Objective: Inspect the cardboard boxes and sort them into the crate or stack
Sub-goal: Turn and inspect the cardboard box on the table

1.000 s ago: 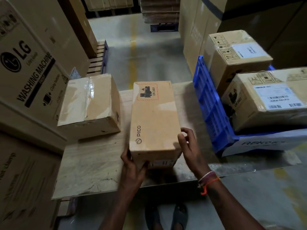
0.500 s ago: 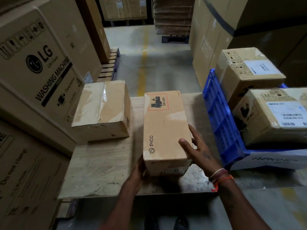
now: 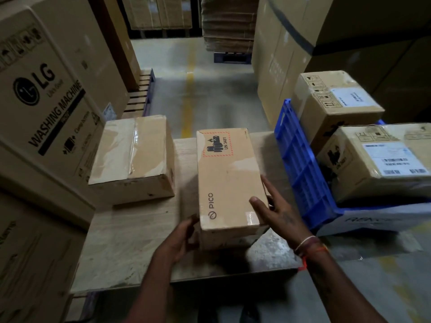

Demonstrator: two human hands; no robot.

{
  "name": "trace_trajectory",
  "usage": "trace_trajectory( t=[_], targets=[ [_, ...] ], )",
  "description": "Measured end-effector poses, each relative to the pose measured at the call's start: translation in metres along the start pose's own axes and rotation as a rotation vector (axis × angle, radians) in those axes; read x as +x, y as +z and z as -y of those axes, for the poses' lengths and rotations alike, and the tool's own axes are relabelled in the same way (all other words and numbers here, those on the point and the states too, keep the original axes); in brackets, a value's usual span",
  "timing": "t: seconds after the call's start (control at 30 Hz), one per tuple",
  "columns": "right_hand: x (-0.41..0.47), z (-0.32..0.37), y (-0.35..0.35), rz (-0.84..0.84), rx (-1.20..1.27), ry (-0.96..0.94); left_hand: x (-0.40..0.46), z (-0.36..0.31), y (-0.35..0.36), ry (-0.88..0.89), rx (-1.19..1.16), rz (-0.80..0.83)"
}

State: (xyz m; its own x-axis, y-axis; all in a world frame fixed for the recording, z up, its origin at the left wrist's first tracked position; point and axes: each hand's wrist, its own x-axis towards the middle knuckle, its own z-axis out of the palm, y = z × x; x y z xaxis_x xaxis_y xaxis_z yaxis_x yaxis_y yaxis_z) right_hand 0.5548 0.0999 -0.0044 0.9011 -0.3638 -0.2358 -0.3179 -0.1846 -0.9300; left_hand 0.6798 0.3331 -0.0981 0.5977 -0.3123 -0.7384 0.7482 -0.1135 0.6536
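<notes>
- I'm standing the PICO box (image 3: pixel 229 180) lengthwise on the board (image 3: pixel 130 241), between the taped box (image 3: pixel 135 157) on the left and the blue crate (image 3: pixel 300 164) on the right; it's touching neither.
- My left hand (image 3: pixel 179 238) is cupping the box's near-left bottom corner, fingers curled round the edge. A second ago it was sitting under the near end face; it's now shifted onto the left side.
- My right hand (image 3: pixel 277 208) is lying along the box's right edge, fingers straight and spread, thumb resting on the top face near the clear tape. A second ago these fingers were curled over the near-right corner; since then they've been opening out flat, so this hand is no longer gripping, just pressing against the side.
- Box itself is barely changing: same orientation, battery label with UN 3481 at the far end, PICO logo at the near end. I can't tell whether the near end is lifted off the board.
- Crate is holding two labelled boxes: far box (image 3: pixel 335 106) and near box (image 3: pixel 377 159), both unmoved.
- LG carton (image 3: pixel 53 94) is standing at the far left, taped box just beside it.
- Camera view is tilting up slightly versus a second ago, showing more of the aisle floor (image 3: pixel 210 94).
</notes>
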Motion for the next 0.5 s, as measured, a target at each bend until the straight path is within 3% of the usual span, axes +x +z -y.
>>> trace_trajectory(
  t=[0.13, 0.23, 0.4, 0.5],
  targets=[
    [0.031, 0.025, 0.0, -0.017, -0.317, -0.017, -0.017, -0.063, 0.016, 0.247, 0.063, 0.042],
    [0.073, 0.049, 0.007, -0.072, -0.279, 0.0, -0.025, -0.102, 0.041, 0.45, 0.226, 0.024],
    [0.109, 0.042, 0.007, 0.011, -0.098, 0.176, -0.021, -0.114, 0.06, 0.403, 0.33, -0.112],
    [0.114, 0.035, 0.011, -0.03, -0.09, 0.094, -0.018, -0.122, 0.072, 0.428, 0.405, -0.188]
  ],
)
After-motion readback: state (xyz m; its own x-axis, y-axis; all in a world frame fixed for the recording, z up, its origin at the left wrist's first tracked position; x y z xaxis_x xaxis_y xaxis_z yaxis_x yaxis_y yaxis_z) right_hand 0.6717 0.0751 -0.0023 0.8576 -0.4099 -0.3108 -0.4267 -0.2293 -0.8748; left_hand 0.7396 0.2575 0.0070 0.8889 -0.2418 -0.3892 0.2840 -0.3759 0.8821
